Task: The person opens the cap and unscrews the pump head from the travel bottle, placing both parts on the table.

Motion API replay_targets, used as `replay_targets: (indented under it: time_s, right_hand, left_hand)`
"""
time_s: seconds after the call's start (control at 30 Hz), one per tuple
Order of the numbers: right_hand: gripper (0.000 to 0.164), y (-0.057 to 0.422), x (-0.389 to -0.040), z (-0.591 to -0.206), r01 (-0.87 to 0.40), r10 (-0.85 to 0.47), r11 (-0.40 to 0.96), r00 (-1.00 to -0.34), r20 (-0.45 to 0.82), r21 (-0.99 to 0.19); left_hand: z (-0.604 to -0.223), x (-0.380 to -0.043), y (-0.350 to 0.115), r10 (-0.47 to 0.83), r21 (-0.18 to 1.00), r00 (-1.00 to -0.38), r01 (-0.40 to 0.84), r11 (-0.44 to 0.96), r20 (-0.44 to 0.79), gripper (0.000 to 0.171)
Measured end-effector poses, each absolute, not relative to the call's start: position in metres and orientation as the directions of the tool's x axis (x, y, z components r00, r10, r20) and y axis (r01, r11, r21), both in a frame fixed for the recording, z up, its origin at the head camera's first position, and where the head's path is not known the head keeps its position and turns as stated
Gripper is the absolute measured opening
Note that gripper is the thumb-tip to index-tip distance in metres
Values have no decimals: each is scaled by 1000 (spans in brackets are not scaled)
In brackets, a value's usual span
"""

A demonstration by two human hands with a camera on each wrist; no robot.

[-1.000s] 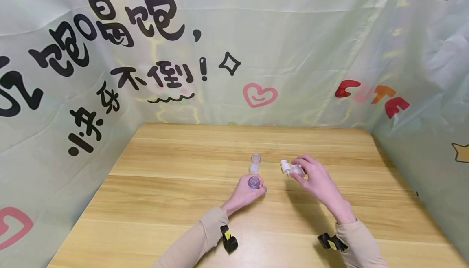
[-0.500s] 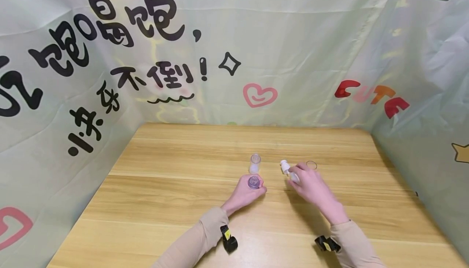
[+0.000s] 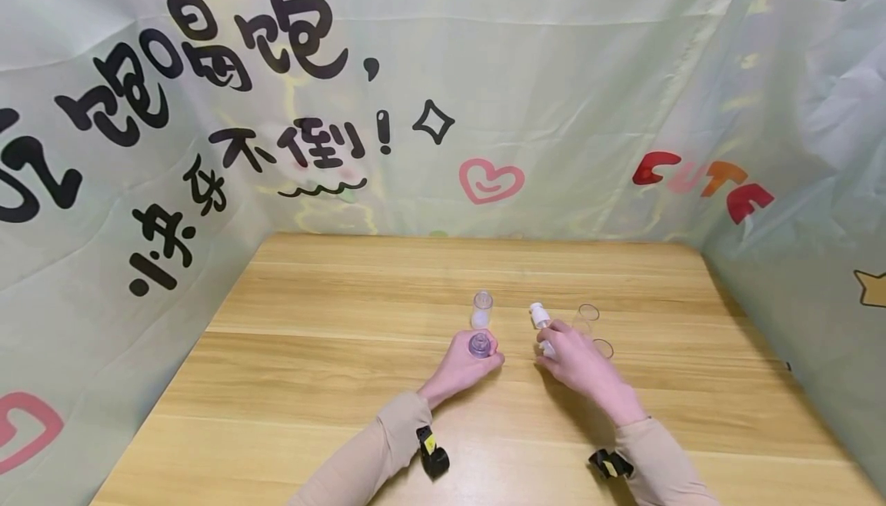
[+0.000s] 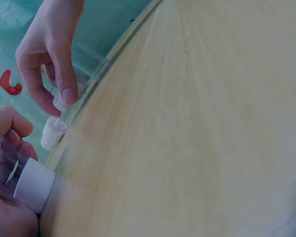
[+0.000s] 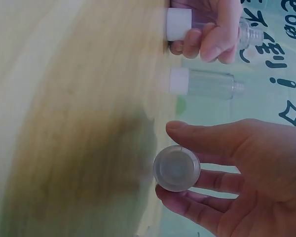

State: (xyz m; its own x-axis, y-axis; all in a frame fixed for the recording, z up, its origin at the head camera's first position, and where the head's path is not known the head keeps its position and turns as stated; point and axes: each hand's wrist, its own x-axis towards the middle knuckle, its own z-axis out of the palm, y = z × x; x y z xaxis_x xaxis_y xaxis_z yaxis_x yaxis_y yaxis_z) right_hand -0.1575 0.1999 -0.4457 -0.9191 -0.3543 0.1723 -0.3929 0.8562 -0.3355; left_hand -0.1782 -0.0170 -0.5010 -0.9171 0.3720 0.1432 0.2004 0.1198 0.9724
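My left hand (image 3: pixel 462 361) grips a clear bottle (image 3: pixel 480 345) upright on the table. Its white base (image 4: pixel 35 185) shows under the fingers in the left wrist view. Just behind it stands a second clear bottle (image 3: pixel 482 311), also white at the bottom. To the right, my right hand (image 3: pixel 580 356) pinches a white pump top (image 3: pixel 547 349) between thumb and fingers. From the right wrist, its pale round end (image 5: pixel 176 168) faces the camera, and the rest is hidden. Another white pump top (image 3: pixel 538 315) is on the table just beyond my right fingertips.
Two clear, cylindrical covers stand right of the right hand, the far one (image 3: pixel 584 326) behind the near one (image 3: pixel 612 348). The wood table (image 3: pixel 332 383) is bordered by printed fabric walls (image 3: pixel 567 91) at the back and sides.
My right hand has moved left and toward me with the pump top, turning palm-down. Two clear covers it had blocked now show. The left hand keeps its place on the bottle.
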Motion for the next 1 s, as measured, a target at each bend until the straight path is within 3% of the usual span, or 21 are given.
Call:
replay_targets:
  time_s: [0.7,1.0]
  right_hand:
    - [22,198,-159,-453,-421,-382,861,-906,181,-286]
    - [30,197,-159,-451,-425,-366,856,-900,238,-293]
  left_hand:
    - [-502,-179,-18,385,969,-911,212,131,147,8]
    - [-502,-179,-18,390,971,-910,206,125,142,9]
